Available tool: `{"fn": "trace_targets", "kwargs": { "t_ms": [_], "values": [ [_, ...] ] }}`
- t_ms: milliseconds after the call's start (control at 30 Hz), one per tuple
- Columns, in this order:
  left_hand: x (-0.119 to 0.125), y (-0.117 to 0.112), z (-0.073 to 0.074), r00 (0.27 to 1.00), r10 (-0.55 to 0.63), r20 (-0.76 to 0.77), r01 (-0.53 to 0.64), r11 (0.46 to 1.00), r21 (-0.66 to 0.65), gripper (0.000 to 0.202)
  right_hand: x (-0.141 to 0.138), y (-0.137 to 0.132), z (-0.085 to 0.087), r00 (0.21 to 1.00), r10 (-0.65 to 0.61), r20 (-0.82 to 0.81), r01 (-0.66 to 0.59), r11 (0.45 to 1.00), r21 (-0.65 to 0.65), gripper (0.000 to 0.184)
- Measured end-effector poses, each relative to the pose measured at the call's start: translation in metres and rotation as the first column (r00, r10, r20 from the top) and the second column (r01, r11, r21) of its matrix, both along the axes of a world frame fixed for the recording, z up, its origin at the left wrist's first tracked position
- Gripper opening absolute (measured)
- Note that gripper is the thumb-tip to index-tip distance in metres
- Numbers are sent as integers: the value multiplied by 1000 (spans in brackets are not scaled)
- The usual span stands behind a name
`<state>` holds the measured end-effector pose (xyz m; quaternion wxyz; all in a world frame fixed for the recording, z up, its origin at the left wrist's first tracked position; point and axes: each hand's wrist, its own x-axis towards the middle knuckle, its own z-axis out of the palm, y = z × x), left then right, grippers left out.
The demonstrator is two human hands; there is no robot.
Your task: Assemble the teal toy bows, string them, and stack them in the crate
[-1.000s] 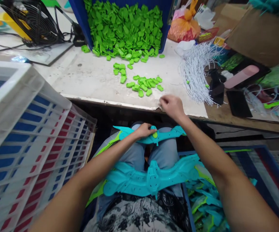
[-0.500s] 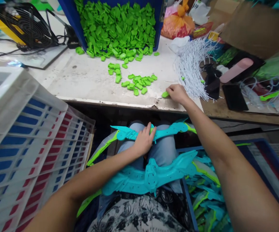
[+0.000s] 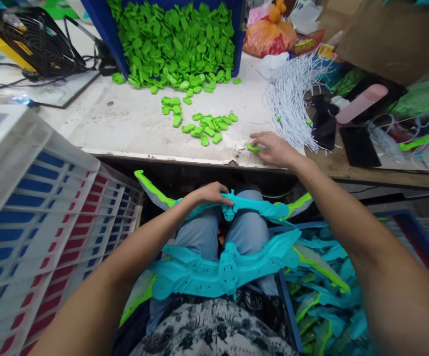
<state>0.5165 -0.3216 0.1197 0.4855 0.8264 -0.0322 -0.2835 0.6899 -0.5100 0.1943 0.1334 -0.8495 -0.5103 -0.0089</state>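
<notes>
A turquoise toy bow [image 3: 257, 203] with lime-green and grey limb tips lies across my knees. My left hand [image 3: 214, 192] is closed around it just left of its middle, thumb on the center block. At the table's front edge, my right hand [image 3: 273, 148] has its fingertips on a small green plastic piece [image 3: 252, 148]; the index finger is stretched out above it. The thumb's grip is partly hidden. A second turquoise bow [image 3: 195, 274] lies on my lap, nearer my body. Several loose green pieces [image 3: 210, 127] are on the table left of my right hand.
A blue bin [image 3: 107, 37] spills green pieces onto the table. White ties [image 3: 292, 99] lie in a bundle at right, near a dark phone [image 3: 359, 147]. A white crate [image 3: 51, 232] stands at left, a blue crate [image 3: 290, 316] with turquoise parts at right. A fan [image 3: 38, 44] is back left.
The bow in my left hand has been turned over, and its center block now shows. My left hand's grip has shifted. My right hand's index finger has lifted away from the green piece.
</notes>
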Motion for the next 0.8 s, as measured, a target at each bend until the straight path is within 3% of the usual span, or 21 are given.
{"fn": "trace_targets", "kwargs": {
  "t_ms": [67,167,300,400,533,633,800],
  "values": [
    [1,1,-2,999,-3,-42,1,999,-49,48,9,-1,-3,994,103,-41,-105,993,-60,26],
    [2,4,0,995,-24,-95,12,991,-130,47,10,1,-3,995,77,-61,-83,992,-96,22],
    [2,6,0,986,-40,-164,5,978,-207,48,-40,-7,-6,993,1,-115,6,998,61,24],
    [2,6,-3,985,-17,-172,-23,974,-227,51,-102,-18,-27,982,92,-168,-61,981,185,31],
    [2,4,-9,991,9,-137,-41,971,-236,54,-159,-25,-74,968,191,-161,-163,972,171,31],
    [2,2,-15,994,37,-107,-60,972,-226,56,-168,-23,-95,977,179,-119,-159,974,163,30],
    [1,5,-17,997,-11,-71,-6,972,-234,58,-168,-20,-95,991,95,-99,-78,983,166,26]
  ]
}}
